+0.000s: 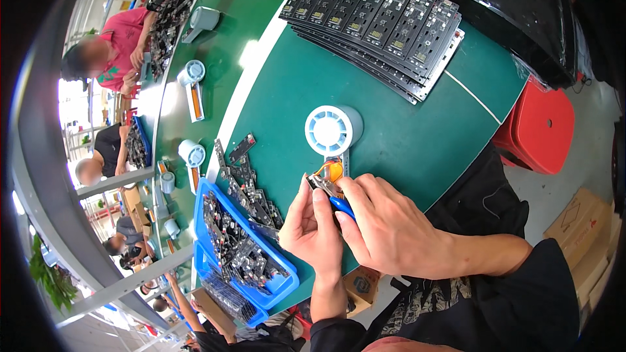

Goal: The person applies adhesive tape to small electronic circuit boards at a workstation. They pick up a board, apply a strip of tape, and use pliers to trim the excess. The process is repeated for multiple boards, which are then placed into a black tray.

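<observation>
My left hand [312, 238] pinches a small dark circuit board [311, 182] between thumb and fingers. In my right hand [398, 231] is a pair of small blue-handled pliers [342, 206]; their metal jaws are at the board's edge, though the fingers partly hide the contact. Just beyond both hands lies a light blue handheld fan [334, 129] with a round grille. Its handle is uncovered toward me, showing orange-yellow wires and a yellow part [334, 170]. Part of the handle is hidden behind my fingers.
Left of my hands, a blue bin [290, 281] holds many small boards, with loose boards [242, 179] beside it. Stacked board panels [372, 19] lie at the far right. More fans [192, 73] lie on the conveyor [225, 23]. Red stools [538, 127] stand at right; co-workers sit at left.
</observation>
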`<state>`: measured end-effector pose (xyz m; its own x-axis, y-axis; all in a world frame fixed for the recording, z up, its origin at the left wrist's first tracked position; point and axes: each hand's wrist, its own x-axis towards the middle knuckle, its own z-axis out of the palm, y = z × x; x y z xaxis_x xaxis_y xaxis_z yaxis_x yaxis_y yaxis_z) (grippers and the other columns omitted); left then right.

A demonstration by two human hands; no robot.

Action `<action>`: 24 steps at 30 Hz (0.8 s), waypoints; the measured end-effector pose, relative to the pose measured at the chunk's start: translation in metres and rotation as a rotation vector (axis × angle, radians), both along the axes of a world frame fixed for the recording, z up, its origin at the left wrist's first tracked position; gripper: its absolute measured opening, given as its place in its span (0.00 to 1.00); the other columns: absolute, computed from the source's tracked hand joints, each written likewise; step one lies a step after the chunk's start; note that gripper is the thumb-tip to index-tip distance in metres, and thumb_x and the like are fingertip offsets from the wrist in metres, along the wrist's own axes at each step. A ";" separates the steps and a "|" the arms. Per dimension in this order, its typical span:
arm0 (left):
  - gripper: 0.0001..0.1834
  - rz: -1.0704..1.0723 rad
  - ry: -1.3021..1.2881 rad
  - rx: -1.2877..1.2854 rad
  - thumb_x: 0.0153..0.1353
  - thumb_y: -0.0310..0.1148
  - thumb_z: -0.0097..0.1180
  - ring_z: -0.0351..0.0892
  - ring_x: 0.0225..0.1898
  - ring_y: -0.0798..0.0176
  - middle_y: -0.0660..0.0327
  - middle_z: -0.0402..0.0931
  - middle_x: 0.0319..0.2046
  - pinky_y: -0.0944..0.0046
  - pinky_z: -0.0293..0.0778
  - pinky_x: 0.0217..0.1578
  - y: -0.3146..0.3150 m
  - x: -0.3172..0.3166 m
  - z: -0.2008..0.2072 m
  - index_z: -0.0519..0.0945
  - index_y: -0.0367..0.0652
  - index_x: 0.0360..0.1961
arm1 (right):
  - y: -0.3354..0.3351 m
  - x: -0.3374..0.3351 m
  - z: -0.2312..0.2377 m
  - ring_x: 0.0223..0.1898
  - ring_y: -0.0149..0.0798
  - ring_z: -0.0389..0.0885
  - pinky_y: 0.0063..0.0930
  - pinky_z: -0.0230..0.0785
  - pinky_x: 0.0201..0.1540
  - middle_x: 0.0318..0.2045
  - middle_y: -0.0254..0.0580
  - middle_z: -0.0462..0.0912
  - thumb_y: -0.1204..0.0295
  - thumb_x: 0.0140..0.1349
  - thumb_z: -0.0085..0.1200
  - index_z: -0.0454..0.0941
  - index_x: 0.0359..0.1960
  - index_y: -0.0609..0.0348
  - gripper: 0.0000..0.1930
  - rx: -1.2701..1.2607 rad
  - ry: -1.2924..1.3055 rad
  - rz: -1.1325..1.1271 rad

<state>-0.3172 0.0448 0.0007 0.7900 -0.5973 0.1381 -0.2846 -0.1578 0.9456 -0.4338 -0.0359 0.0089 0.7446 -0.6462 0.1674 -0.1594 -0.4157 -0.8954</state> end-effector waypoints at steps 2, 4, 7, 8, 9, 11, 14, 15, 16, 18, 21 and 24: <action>0.15 0.011 0.037 0.009 0.74 0.21 0.58 0.87 0.44 0.68 0.50 0.88 0.47 0.69 0.82 0.48 0.000 0.001 0.003 0.83 0.25 0.58 | 0.000 0.002 -0.002 0.38 0.56 0.81 0.46 0.78 0.40 0.38 0.61 0.78 0.68 0.72 0.53 0.69 0.58 0.82 0.24 0.037 -0.022 0.006; 0.14 0.027 0.045 0.043 0.73 0.21 0.59 0.87 0.42 0.69 0.51 0.88 0.45 0.70 0.82 0.46 0.001 0.004 0.005 0.83 0.26 0.57 | 0.000 0.003 -0.006 0.38 0.59 0.82 0.49 0.79 0.39 0.38 0.62 0.78 0.68 0.72 0.52 0.69 0.58 0.81 0.23 0.093 -0.053 0.016; 0.14 0.030 0.082 0.051 0.72 0.21 0.60 0.86 0.40 0.70 0.53 0.89 0.43 0.71 0.82 0.44 0.002 0.007 0.010 0.84 0.26 0.56 | 0.000 0.003 -0.008 0.38 0.63 0.82 0.51 0.78 0.39 0.38 0.64 0.78 0.69 0.73 0.51 0.70 0.56 0.79 0.21 0.215 -0.107 0.038; 0.14 0.028 0.098 0.046 0.72 0.21 0.60 0.86 0.39 0.71 0.53 0.89 0.42 0.71 0.81 0.43 0.002 0.008 0.012 0.84 0.26 0.56 | -0.001 0.003 -0.007 0.37 0.64 0.82 0.52 0.77 0.39 0.38 0.64 0.78 0.69 0.74 0.51 0.70 0.56 0.78 0.20 0.262 -0.125 0.048; 0.14 0.023 0.099 0.051 0.72 0.21 0.60 0.86 0.39 0.71 0.53 0.89 0.42 0.72 0.81 0.43 0.002 0.009 0.013 0.84 0.26 0.56 | -0.002 0.003 -0.008 0.37 0.65 0.82 0.52 0.77 0.39 0.39 0.64 0.79 0.69 0.74 0.50 0.71 0.55 0.77 0.18 0.310 -0.142 0.060; 0.15 0.014 0.100 0.060 0.71 0.22 0.61 0.85 0.38 0.72 0.53 0.89 0.42 0.72 0.81 0.42 0.003 0.012 0.014 0.84 0.26 0.55 | 0.000 0.005 -0.013 0.37 0.64 0.82 0.53 0.76 0.40 0.38 0.63 0.80 0.70 0.75 0.49 0.72 0.52 0.75 0.15 0.365 -0.206 0.039; 0.15 -0.006 0.133 0.072 0.71 0.23 0.62 0.85 0.38 0.71 0.54 0.89 0.41 0.72 0.81 0.41 0.004 0.015 0.016 0.84 0.25 0.55 | -0.002 0.008 -0.017 0.36 0.62 0.83 0.52 0.75 0.40 0.37 0.61 0.82 0.71 0.76 0.47 0.73 0.49 0.72 0.12 0.482 -0.283 0.043; 0.15 -0.007 0.167 0.065 0.71 0.23 0.61 0.85 0.36 0.71 0.54 0.89 0.40 0.72 0.81 0.39 0.005 0.017 0.016 0.84 0.25 0.55 | -0.004 0.009 -0.017 0.35 0.62 0.83 0.51 0.75 0.40 0.36 0.60 0.82 0.71 0.76 0.46 0.73 0.48 0.71 0.12 0.526 -0.306 0.050; 0.15 -0.009 0.201 0.058 0.72 0.24 0.60 0.85 0.34 0.70 0.53 0.89 0.39 0.71 0.81 0.37 0.005 0.019 0.015 0.84 0.25 0.55 | -0.007 0.008 -0.015 0.35 0.61 0.84 0.49 0.75 0.40 0.35 0.59 0.83 0.71 0.77 0.45 0.73 0.48 0.71 0.12 0.616 -0.286 0.089; 0.15 -0.040 0.304 0.021 0.72 0.25 0.59 0.85 0.29 0.69 0.52 0.88 0.38 0.70 0.81 0.31 0.007 0.024 0.015 0.84 0.26 0.55 | -0.018 0.002 -0.004 0.33 0.59 0.84 0.47 0.75 0.40 0.34 0.58 0.83 0.71 0.77 0.44 0.73 0.47 0.70 0.12 0.796 -0.245 0.170; 0.15 -0.064 0.423 -0.009 0.73 0.25 0.56 0.82 0.20 0.66 0.47 0.88 0.36 0.68 0.79 0.19 0.008 0.030 0.014 0.83 0.26 0.55 | -0.027 -0.001 -0.003 0.33 0.42 0.85 0.38 0.78 0.40 0.37 0.47 0.85 0.67 0.80 0.43 0.74 0.48 0.69 0.14 1.096 -0.215 0.255; 0.14 -0.072 0.479 -0.027 0.74 0.24 0.58 0.85 0.22 0.65 0.44 0.88 0.37 0.68 0.83 0.23 0.009 0.038 0.016 0.83 0.28 0.56 | -0.023 -0.003 -0.012 0.37 0.32 0.84 0.33 0.79 0.42 0.40 0.42 0.85 0.65 0.81 0.44 0.74 0.54 0.70 0.17 1.220 -0.299 0.217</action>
<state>-0.2792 0.0536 0.0168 0.7253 -0.6541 -0.2148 0.1742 -0.1276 0.9764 -0.4363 -0.0585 -0.0031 0.8901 -0.3688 -0.2678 0.0817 0.7072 -0.7022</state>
